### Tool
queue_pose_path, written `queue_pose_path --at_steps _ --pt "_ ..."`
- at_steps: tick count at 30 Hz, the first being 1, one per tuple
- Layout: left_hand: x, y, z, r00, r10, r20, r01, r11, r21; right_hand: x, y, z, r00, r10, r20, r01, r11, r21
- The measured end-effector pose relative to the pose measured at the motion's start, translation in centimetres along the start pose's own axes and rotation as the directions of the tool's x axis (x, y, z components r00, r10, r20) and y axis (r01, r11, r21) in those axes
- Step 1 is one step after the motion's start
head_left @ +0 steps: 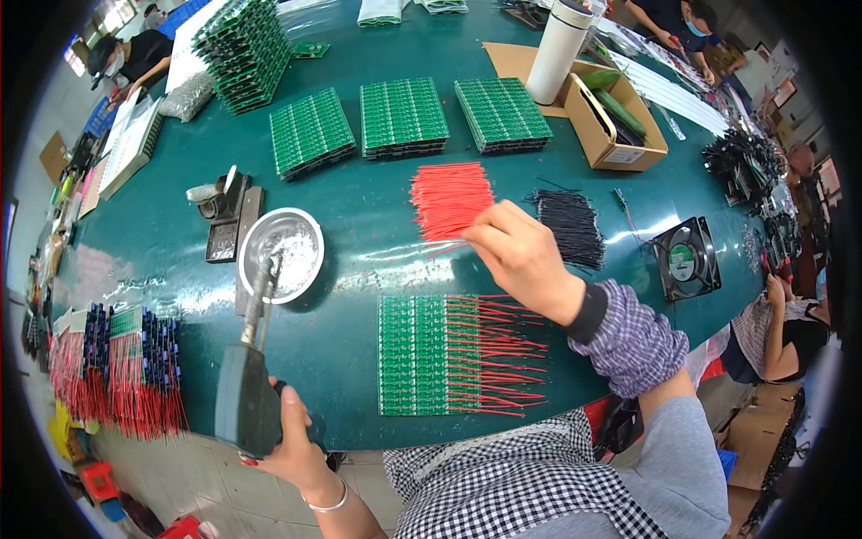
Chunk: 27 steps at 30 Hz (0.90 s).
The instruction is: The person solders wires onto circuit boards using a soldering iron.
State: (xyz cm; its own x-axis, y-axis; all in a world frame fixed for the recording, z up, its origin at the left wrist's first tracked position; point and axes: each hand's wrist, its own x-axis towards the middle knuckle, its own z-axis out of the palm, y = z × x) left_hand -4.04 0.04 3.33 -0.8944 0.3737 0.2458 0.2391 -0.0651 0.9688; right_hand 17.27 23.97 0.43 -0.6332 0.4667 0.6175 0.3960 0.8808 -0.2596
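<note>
The right hand (pixel 519 254) had its fingertips pinched narrow on a few strands at the near edge of the pile of red wires (pixel 452 199), which lay on the green table (pixel 359 225) just beyond the circuit board panel (pixel 422 355). The left hand (pixel 289 440) was wrapped around the dark handle of a soldering iron (pixel 247 377), its tip resting at the rim of the round metal dish (pixel 280 253). It looked like the wire-picking step of soldering; freeing a single strand would call for a light pull. That panel already carried red leads fanning rightward, close to the table's near edge. Bare tabletop lay between dish and panel; black wires (pixel 570 226) and a small fan (pixel 687 258) crowded the right.
</note>
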Motion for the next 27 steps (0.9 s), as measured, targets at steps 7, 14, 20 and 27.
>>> queue_pose_path --at_steps 7,14,20,27 --pt "-2.6 -1.4 -1.1 0.985 -0.173 0.002 0.173 0.984 0.044 2.3 2.7 3.8 0.991 0.040 0.127 -0.032 0.998 -0.061" --pt "-3.5 -1.8 -1.7 0.975 -0.221 -0.012 0.222 0.973 0.070 2.4 3.0 5.1 0.992 0.032 0.121 -0.017 0.991 -0.130" --pt "-3.7 -2.0 -1.4 0.981 -0.190 0.036 0.187 0.980 0.069 2.5 3.1 4.4 0.992 -0.016 0.128 0.042 0.978 -0.203" --pt "-4.4 -2.7 -2.5 0.969 -0.223 0.110 0.211 0.971 0.113 2.8 2.7 3.0 0.987 -0.068 0.145 0.093 0.981 -0.173"
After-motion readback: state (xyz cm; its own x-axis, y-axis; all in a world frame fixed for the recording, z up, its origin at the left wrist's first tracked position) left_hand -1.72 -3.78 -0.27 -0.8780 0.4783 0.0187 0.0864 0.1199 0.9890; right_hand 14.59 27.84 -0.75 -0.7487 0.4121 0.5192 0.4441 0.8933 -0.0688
